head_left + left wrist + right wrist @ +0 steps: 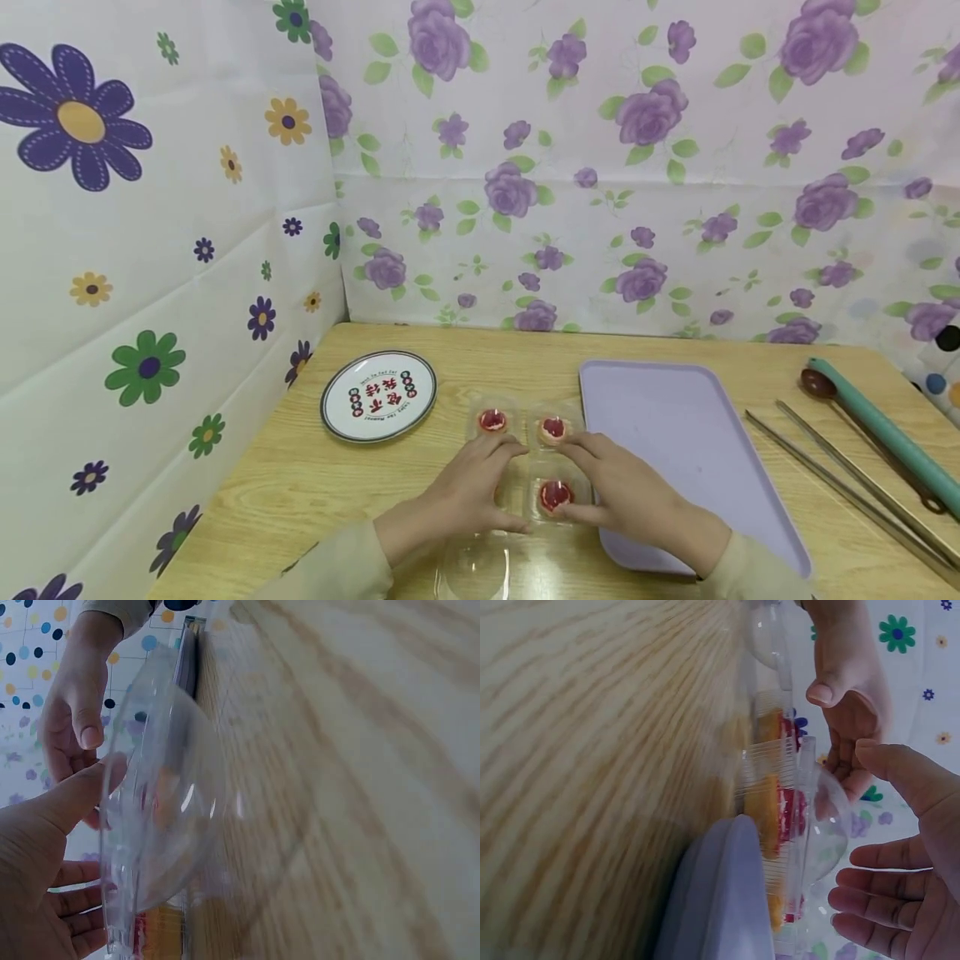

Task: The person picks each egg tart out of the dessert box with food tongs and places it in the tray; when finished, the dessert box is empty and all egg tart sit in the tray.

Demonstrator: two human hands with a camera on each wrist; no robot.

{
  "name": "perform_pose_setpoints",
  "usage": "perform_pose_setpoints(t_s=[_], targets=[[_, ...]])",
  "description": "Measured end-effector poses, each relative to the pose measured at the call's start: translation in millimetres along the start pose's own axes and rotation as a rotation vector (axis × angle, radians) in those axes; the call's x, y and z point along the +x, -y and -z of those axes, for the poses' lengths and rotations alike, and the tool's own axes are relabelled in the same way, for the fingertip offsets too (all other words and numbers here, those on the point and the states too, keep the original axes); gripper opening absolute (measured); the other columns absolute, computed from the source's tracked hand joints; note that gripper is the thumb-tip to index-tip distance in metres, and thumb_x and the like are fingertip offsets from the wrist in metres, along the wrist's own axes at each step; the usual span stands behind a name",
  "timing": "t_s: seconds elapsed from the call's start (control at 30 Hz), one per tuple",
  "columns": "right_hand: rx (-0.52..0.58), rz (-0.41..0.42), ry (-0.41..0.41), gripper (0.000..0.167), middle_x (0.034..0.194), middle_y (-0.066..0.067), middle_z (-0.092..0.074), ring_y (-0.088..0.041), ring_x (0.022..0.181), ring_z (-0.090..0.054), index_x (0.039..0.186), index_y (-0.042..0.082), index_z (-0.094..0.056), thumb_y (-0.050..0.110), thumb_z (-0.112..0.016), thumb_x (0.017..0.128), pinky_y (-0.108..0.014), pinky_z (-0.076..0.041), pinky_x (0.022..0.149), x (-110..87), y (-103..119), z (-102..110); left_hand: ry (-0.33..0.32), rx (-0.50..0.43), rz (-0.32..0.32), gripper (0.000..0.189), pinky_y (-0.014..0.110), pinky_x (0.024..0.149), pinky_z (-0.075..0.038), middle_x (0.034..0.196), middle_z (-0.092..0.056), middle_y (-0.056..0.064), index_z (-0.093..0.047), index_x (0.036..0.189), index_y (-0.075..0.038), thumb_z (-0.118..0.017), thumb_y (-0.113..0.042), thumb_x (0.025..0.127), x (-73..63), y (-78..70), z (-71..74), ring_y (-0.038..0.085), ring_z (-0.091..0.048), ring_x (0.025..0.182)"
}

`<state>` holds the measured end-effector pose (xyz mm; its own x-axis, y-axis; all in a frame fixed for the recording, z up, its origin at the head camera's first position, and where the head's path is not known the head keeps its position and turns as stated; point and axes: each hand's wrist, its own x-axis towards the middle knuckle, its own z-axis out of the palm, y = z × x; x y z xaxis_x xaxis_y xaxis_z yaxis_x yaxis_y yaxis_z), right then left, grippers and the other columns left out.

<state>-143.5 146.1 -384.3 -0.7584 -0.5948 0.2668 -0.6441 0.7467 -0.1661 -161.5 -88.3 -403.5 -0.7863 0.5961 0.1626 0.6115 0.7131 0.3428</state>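
Zero grip, fingers apart: left hand (459, 492) and right hand (637, 493) flank the tart pack (529, 471), off the bench (277, 492)'s back edge. Probably light, flimsy; pinch its rim (805, 787).

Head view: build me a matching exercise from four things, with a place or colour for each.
Things
1. Tarts
2. Tray
3. Plate
4. Spoon

Places and colours
A. plain lilac, with rounded corners
B. dark brown, to the right of the tray
C. red on top
D. white with a dark rim, to the left of the tarts

Pairs: 1-C, 2-A, 3-D, 4-B
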Motion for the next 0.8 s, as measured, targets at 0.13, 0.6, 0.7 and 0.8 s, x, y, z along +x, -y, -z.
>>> perform_pose_setpoints(t_s=[0.13,0.6,0.7,0.8], targets=[[-0.018,0.015,0.036,0.075,0.125,-0.015,-0.059,-0.028,0.113,-0.059,0.126,-0.001,-0.058,0.058,-0.066,0.081,-0.042,-0.053,0.094,4.2,-3,-5,0.040,-0.007,0.007,0.091,0.042,0.114,-0.035,0.138,-0.051,0.003,-0.050,0.135,-0.011,-0.082,-0.055,0.062,4.2,2.8,-1.3,0.023,-0.045,0.131],[-0.093,0.033,0.108,0.084,0.124,-0.010,-0.062,-0.026,0.114,-0.057,0.128,0.001,-0.058,0.067,-0.063,0.077,-0.043,-0.050,0.096,10.1,0,-13,0.092,0.064,0.015,0.087,0.040,0.114,-0.034,0.133,-0.052,0.002,-0.054,0.131,-0.013,-0.080,-0.060,0.063,14.5,8.0,-9.9,0.022,-0.045,0.128],[-0.096,0.035,0.118,0.081,0.124,-0.009,-0.062,-0.025,0.114,-0.058,0.127,0.001,-0.058,0.063,-0.067,0.076,-0.043,-0.050,0.096,10.3,1,-13,0.087,0.068,0.015,0.085,0.040,0.114,-0.034,0.131,-0.053,0.001,-0.055,0.130,-0.014,-0.080,-0.060,0.063,14.8,8.1,-11.5,0.021,-0.044,0.127],[-0.095,0.037,0.132,0.079,0.124,-0.009,-0.062,-0.024,0.113,-0.058,0.128,0.002,-0.058,0.060,-0.070,0.076,-0.043,-0.051,0.095,10.8,2,-14,0.082,0.067,0.013,0.082,0.039,0.114,-0.034,0.129,-0.054,0.001,-0.056,0.128,-0.014,-0.080,-0.059,0.063,14.6,7.5,-12.7,0.020,-0.044,0.126]])
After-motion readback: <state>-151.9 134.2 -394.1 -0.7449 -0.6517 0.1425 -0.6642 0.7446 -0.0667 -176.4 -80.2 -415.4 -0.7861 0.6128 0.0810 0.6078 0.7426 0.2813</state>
